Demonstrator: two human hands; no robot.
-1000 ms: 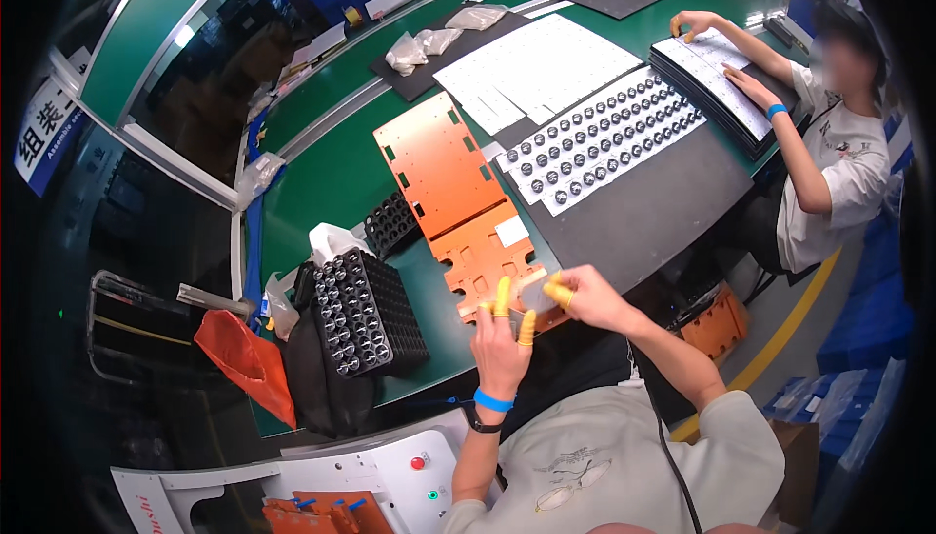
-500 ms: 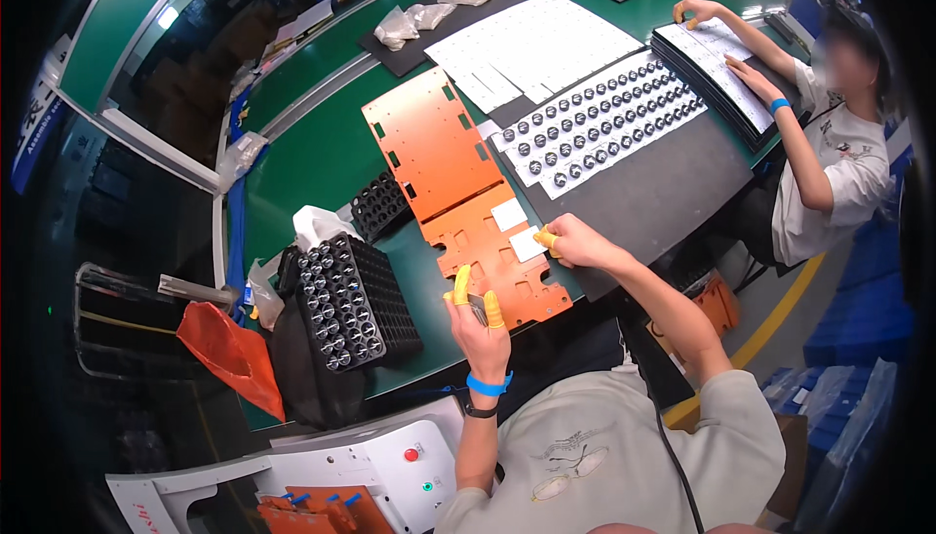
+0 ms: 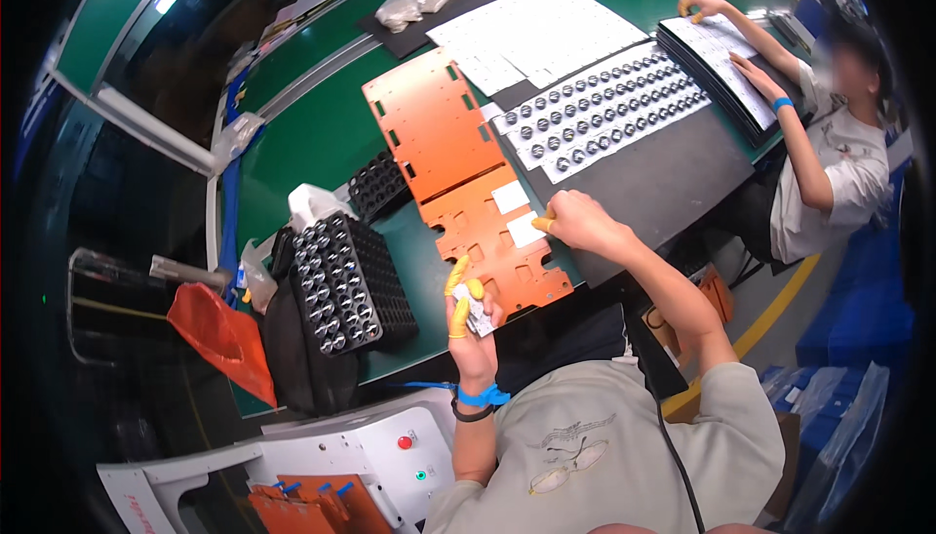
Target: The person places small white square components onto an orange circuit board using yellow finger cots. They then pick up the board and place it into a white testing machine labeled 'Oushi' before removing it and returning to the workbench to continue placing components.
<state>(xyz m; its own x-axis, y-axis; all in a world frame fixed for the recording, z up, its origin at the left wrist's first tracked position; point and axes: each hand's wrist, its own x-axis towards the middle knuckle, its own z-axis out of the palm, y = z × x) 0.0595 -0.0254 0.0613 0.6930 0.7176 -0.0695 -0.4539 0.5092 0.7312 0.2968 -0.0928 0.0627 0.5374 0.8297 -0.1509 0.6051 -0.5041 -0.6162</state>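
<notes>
Two flat orange plates lie end to end on the green table: a far plate (image 3: 429,124) with slots and a near plate (image 3: 456,232) with recesses. On the near plate lie two white squares, a farther one (image 3: 510,197) and a nearer one (image 3: 524,230). My right hand (image 3: 583,220), fingers curled, has its yellow-covered fingertip at the right edge of the nearer square. Above the plate's near left corner, my left hand (image 3: 472,351) is turned up, with yellow-covered fingers curled around a small whitish-grey piece (image 3: 478,319) whose kind I cannot make out.
Left of the plates stand black racks of round parts (image 3: 336,285). Rows of black round pieces on white sheets (image 3: 604,110) lie on a dark mat (image 3: 648,183). A co-worker's hands (image 3: 751,76) rest on stacked sheets at right. An orange bag (image 3: 219,339) hangs at the table's left edge.
My left hand has rolled over, so the whitish-grey piece in it now shows. My right hand stays at the nearer white square, its back raised slightly. The whole view has shifted a little.
</notes>
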